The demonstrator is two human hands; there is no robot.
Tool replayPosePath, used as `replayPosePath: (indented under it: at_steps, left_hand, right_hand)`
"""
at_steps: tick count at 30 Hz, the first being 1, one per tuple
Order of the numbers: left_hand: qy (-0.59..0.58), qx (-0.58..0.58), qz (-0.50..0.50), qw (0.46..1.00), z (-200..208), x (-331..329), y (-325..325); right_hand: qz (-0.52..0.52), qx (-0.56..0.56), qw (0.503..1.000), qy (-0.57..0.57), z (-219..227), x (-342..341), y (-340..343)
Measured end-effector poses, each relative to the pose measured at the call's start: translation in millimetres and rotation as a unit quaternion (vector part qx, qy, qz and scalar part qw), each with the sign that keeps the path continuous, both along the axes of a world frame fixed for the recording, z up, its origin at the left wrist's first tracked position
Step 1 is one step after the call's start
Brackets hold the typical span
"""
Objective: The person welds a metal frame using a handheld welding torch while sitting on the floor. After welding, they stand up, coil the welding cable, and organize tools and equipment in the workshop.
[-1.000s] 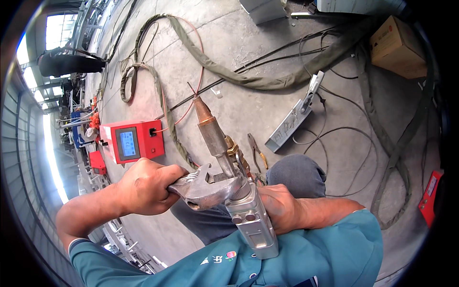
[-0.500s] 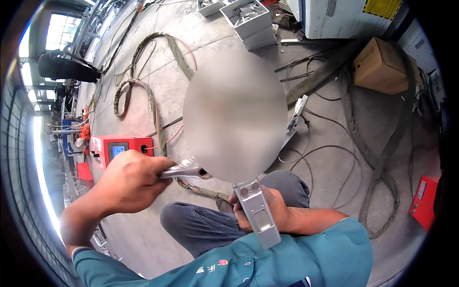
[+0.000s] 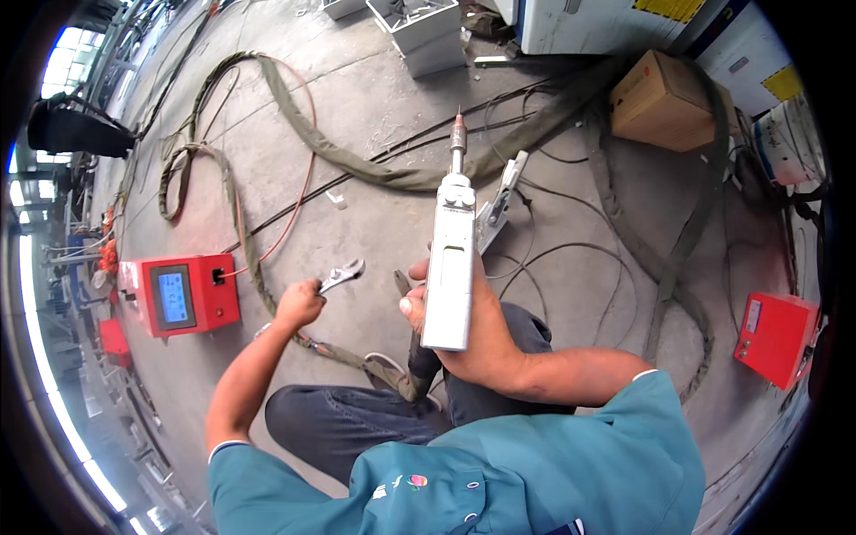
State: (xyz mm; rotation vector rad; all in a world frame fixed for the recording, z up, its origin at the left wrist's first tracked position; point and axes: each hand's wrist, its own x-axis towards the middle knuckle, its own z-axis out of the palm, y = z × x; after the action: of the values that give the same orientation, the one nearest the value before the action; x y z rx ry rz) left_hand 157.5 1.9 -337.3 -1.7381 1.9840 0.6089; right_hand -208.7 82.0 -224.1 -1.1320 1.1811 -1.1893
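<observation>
The right hand (image 3: 468, 334) grips the grey handheld welding gun (image 3: 450, 267) upright, nozzle clear of the body. The left hand (image 3: 299, 303) clasps an adjustable wrench (image 3: 341, 275) over the concrete floor (image 3: 374, 98), beside the red control box (image 3: 183, 294).

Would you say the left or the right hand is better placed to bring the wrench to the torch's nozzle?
Probably the left hand: it grips the wrench, while the right hand holds the torch upright.

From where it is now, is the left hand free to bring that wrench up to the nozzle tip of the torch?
Probably yes: the left hand holds the wrench away from the torch, with only bare floor between them.
</observation>
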Motion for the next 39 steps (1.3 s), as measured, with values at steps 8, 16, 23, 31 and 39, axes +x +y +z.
replayPosePath:
  at_steps: [8, 16, 23, 31, 39]
  left_hand:
    - [0.420, 0.091, 0.006, 0.903, 39.9, -95.6, 0.3]
    - [0.570, -0.004, 0.045, 0.821, 84.7, -169.5, 48.8]
    - [0.542, -0.013, 0.016, 0.840, 94.3, -133.2, 63.5]
    - [0.547, -0.019, -0.005, 0.837, 89.3, -115.0, 85.6]
    - [0.523, -0.016, -0.031, 0.852, 60.9, -105.5, 101.7]
  right_hand:
    - [-0.014, -0.005, 0.985, 0.173, 0.8, -2.8, -27.8]
    - [0.102, -0.025, 0.981, 0.164, 14.3, 16.5, -46.1]
    - [0.009, -0.213, 0.929, 0.303, 73.0, -4.3, -84.0]
    - [0.107, -0.203, 0.883, 0.409, 41.7, 10.8, -89.7]
    - [0.124, -0.216, 0.908, 0.337, -5.1, 5.7, -61.8]
